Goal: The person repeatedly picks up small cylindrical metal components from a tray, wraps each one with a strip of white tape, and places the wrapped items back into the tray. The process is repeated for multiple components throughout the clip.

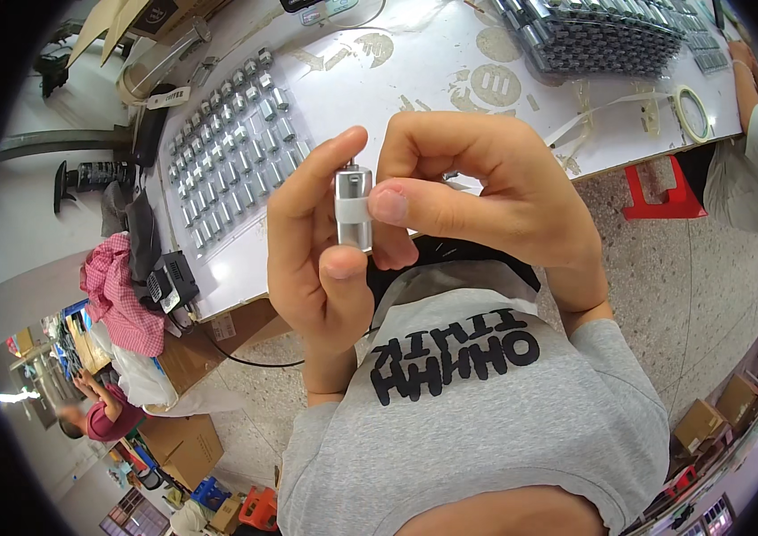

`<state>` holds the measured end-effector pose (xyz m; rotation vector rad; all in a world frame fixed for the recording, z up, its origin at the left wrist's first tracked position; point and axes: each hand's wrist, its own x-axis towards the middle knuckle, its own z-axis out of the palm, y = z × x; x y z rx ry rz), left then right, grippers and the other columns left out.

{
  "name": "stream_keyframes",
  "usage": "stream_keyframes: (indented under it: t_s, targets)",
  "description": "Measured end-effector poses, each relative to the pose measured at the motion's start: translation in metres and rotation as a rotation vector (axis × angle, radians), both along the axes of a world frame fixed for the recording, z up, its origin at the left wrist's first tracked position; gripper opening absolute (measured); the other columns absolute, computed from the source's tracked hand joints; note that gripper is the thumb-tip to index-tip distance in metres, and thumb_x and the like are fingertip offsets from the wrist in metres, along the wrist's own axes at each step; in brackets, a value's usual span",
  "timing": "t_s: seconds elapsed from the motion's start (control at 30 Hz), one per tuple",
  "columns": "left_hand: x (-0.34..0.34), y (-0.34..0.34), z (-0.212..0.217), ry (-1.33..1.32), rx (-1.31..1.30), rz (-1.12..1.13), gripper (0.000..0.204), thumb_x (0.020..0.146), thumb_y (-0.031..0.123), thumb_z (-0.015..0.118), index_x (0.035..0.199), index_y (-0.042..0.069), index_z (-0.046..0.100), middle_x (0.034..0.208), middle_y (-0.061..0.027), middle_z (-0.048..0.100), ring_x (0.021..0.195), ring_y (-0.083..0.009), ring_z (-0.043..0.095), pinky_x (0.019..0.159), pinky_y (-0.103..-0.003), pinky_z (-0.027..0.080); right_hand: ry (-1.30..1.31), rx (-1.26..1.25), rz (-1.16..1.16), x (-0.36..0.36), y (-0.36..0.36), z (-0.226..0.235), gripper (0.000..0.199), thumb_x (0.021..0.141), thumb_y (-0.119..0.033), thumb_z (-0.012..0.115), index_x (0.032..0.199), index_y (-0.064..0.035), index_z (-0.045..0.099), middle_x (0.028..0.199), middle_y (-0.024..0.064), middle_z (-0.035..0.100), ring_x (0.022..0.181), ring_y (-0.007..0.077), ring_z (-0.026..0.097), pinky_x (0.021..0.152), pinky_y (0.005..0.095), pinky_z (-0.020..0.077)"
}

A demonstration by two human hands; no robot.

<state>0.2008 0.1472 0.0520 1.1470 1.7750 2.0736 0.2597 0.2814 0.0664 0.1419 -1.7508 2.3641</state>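
Upright in front of my chest is a small shiny metal cylinder with a short stem on top and a pale, translucent band around its middle. My left hand grips it lengthwise, index finger at the stem end and thumb at the bottom. From the other side my right hand presses its thumb tip on the edge of the band, its fingers curled behind. The right fingertips are partly hidden. On the table to the left lies a clear tray with rows of similar metal cylinders.
The white table has worn marks. Stacked trays of cylinders stand at the far right, near a tape roll. A black device sits at the left edge. A red stool and another person's arm are at right.
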Motion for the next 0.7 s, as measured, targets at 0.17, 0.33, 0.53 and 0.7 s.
stream_keyframes:
  t_s: [0.17,0.33,0.53,0.7]
  targets:
    - [0.008,0.006,0.001,0.085,-0.166,0.139,0.059,0.092,0.043,0.029,0.121,-0.006,0.041,0.08,-0.0069,0.058,0.061,-0.0093,0.054,0.054,-0.02,0.043,-0.006,0.023,-0.038,0.0,0.001,0.001,0.017,0.083,-0.011,0.056,0.071,-0.0011,0.049,0.06,0.0011,0.051,0.056,0.0057,0.05,0.052,0.0179,0.0374]
    - [-0.006,0.0,0.01,0.405,-0.328,0.136,0.047,0.077,0.014,0.061,0.12,0.001,0.047,0.075,-0.0037,0.057,0.064,-0.009,0.053,0.056,-0.021,0.042,0.071,0.128,-0.107,-0.004,0.0,-0.009,0.018,0.083,-0.013,0.057,0.071,-0.0022,0.05,0.062,-0.001,0.049,0.053,0.0045,0.045,0.048,0.0188,0.0335]
    - [-0.001,-0.002,0.017,0.184,-0.234,0.132,0.049,0.061,0.001,0.072,0.106,0.002,0.054,0.075,-0.0031,0.058,0.063,-0.0085,0.053,0.056,-0.02,0.041,-0.018,0.117,0.05,0.0,0.011,-0.006,0.019,0.086,-0.017,0.052,0.075,-0.0012,0.053,0.058,-0.0028,0.044,0.05,0.0029,0.039,0.046,0.0176,0.0283]
    - [-0.004,-0.007,0.019,0.073,-0.255,0.106,0.046,0.063,0.005,0.073,0.104,0.001,0.053,0.078,-0.0048,0.059,0.064,-0.0085,0.054,0.058,-0.02,0.042,-0.041,0.144,0.066,0.006,0.018,-0.001,0.02,0.085,-0.017,0.053,0.076,0.0003,0.055,0.057,-0.003,0.045,0.05,0.0021,0.038,0.044,0.0176,0.027]
